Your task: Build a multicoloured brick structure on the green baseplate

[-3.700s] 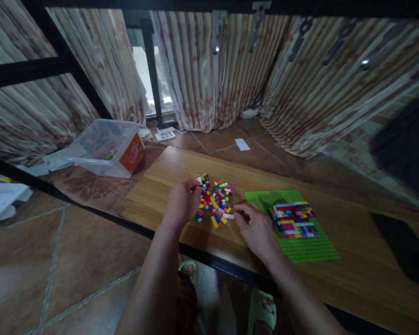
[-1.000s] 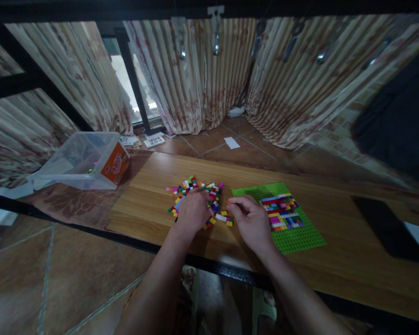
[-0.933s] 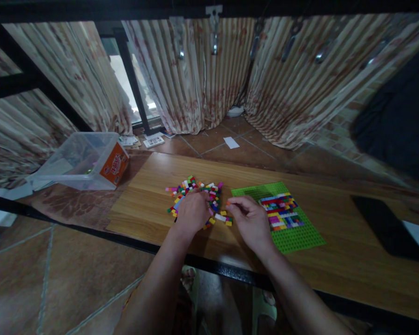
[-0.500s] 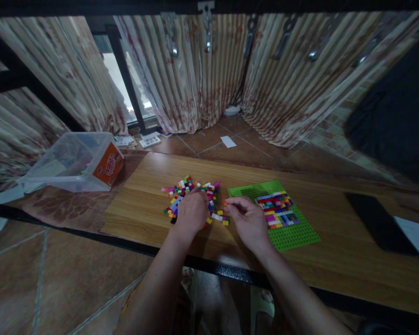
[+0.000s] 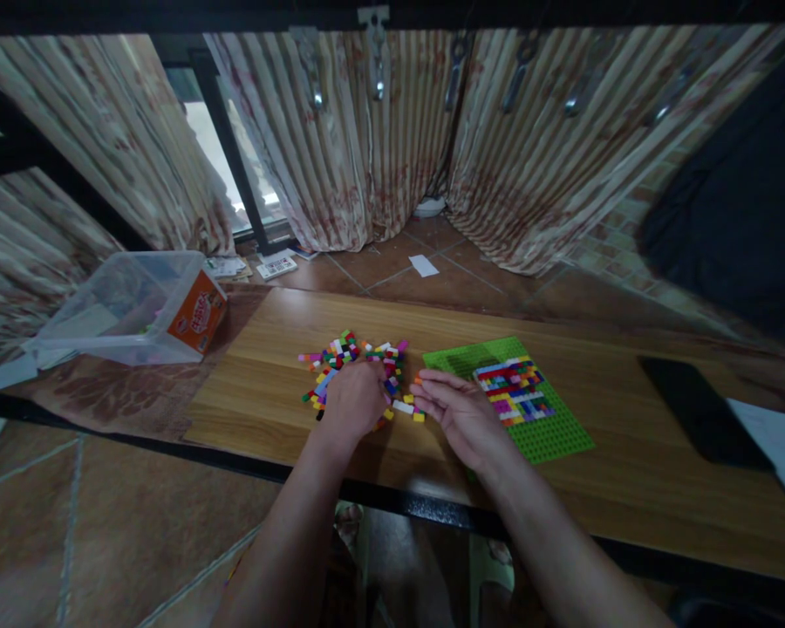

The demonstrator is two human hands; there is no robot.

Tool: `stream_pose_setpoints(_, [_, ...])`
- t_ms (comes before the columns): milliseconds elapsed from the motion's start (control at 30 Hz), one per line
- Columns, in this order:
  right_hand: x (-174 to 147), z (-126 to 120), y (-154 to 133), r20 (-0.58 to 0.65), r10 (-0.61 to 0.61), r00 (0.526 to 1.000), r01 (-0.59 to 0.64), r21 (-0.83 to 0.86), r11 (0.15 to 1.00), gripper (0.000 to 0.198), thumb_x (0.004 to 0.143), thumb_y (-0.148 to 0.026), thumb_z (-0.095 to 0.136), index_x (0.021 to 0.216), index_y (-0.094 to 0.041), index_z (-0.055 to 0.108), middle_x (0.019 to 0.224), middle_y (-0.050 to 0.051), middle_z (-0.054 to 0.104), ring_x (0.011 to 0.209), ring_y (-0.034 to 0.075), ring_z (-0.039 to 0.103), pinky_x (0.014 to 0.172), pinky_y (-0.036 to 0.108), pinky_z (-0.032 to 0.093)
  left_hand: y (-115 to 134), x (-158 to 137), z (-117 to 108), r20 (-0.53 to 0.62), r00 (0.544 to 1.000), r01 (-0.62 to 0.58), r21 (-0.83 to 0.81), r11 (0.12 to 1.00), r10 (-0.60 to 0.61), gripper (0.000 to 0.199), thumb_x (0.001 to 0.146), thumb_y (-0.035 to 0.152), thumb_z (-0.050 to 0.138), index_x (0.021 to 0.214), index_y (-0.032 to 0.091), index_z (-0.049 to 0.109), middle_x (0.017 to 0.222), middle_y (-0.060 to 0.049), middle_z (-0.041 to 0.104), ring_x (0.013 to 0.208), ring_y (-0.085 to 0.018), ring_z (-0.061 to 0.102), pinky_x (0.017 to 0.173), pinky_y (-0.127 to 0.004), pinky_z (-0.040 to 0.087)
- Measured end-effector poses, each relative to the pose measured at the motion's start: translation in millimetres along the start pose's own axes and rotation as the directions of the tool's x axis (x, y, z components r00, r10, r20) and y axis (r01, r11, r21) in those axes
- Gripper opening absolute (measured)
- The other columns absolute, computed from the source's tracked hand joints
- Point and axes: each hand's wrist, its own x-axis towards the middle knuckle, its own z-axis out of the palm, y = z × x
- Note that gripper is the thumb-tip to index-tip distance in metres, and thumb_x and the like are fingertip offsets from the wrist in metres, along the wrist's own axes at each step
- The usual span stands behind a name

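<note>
My left hand (image 5: 355, 397) reaches down into a loose pile of small coloured toy bricks (image 5: 342, 349), its fingers curled and closed. Its fingertips are hidden, and so is anything in them. Just right of the pile, my right hand (image 5: 458, 410) pinches a small orange brick (image 5: 418, 380) between thumb and fingers, above the table. Close below these fingertips lie a white brick (image 5: 402, 406) and a few yellow ones. A green studded baseplate (image 5: 549, 445) lies beside my right hand, partly covered by it. Rows of multicoloured bricks (image 5: 514, 388) are fixed on the plate.
The wooden table (image 5: 249, 384) has a dark edge towards me. A clear plastic box (image 5: 124, 305) with an orange label stands at the left. On the right lie a dark flat slab (image 5: 703, 410) and white paper (image 5: 775, 445). Curtains (image 5: 340, 139) hang behind the table.
My right hand has tilted a little, with its lower fingers more spread, and still pinches the orange brick. My left hand stays in the pile. The whole view has shifted slightly.
</note>
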Motion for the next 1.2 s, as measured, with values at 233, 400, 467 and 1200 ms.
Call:
stream_pose_setpoints(233, [1,1,-2,0.065,0.148,0.987,-0.158,0.204,0.966,0.016,0.064,-0.007,0.077,0.077,-0.016,0.074,0.073,0.002,0.076,0.070,0.011,0.072,0.068,0.015,0.058,2,1,4,-0.053,0.999,-0.008,0.104,0.995,0.013,0.019,0.085,0.017,0.049,0.083,0.017,0.068,0.092,-0.011,0.071,0.086,-0.024,0.067,0.075,-0.032,0.049])
stream_pose_setpoints(400, [2,2,-3,0.082,0.196,0.977,-0.212,0.331,0.919,0.016,0.071,0.000,0.067,0.078,-0.014,0.073,0.073,0.003,0.076,0.070,0.010,0.072,0.070,0.014,0.059,8,-1,2,-0.084,0.996,-0.034,0.107,0.994,0.043,0.018,0.084,0.018,0.050,0.082,0.019,0.068,0.091,-0.009,0.071,0.091,-0.025,0.066,0.078,-0.032,0.049])
stream_pose_setpoints(467, [3,2,-5,0.087,0.225,0.971,-0.241,0.375,0.895,0.019,0.073,0.002,0.062,0.078,-0.014,0.072,0.073,0.002,0.076,0.069,0.009,0.072,0.070,0.013,0.059,10,-1,1,-0.089,0.994,-0.047,0.113,0.993,0.057,0.019,0.085,0.019,0.049,0.081,0.019,0.068,0.089,-0.009,0.072,0.091,-0.026,0.067,0.078,-0.032,0.048])
stream_pose_setpoints(1200, [4,-6,-8,0.049,0.104,0.993,-0.115,0.346,0.931,0.018,0.060,-0.005,0.080,0.072,-0.016,0.073,0.070,0.000,0.075,0.066,0.008,0.070,0.068,0.012,0.057,3,2,-4,0.051,0.998,-0.027,-0.051,0.998,0.030,0.023,0.076,0.013,0.052,0.084,0.022,0.071,0.084,-0.006,0.073,0.084,-0.022,0.066,0.072,-0.030,0.044])
